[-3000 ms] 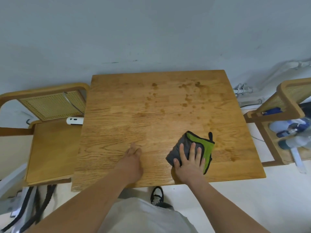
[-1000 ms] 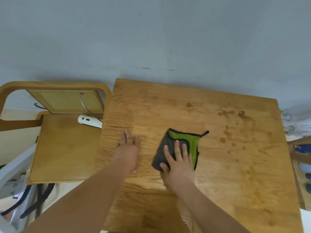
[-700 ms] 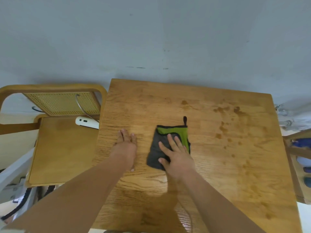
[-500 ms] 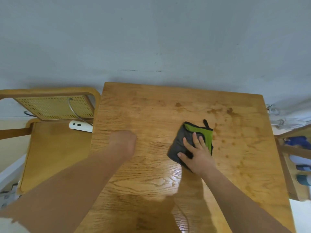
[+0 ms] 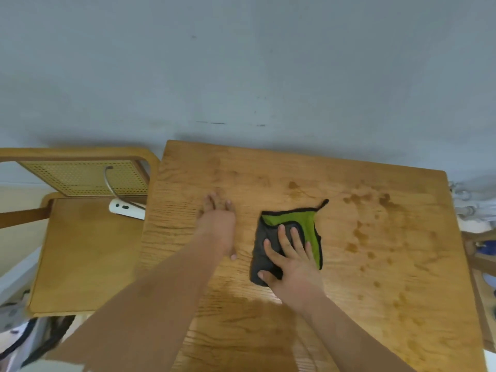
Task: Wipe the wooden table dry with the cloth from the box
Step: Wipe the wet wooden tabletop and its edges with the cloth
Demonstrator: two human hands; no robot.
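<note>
Pressing flat, right hand (image 5: 291, 260) pins the folded cloth (image 5: 288, 237) mid-table, fingers spread, palm down, gripping nothing. Wet spots (image 5: 359, 233) lie to its right and toward the far edge of the wooden table (image 5: 402, 304); right hand nearer. Left hand (image 5: 218, 224) rests open, flat, bracing beside the cloth.

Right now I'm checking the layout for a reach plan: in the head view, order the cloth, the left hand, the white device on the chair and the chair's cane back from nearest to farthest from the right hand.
1. cloth, directly under the right hand.
2. left hand, flat on the table to its left.
3. white device, on the chair seat past the table's left edge.
4. cane back, far left, behind the device.
</note>
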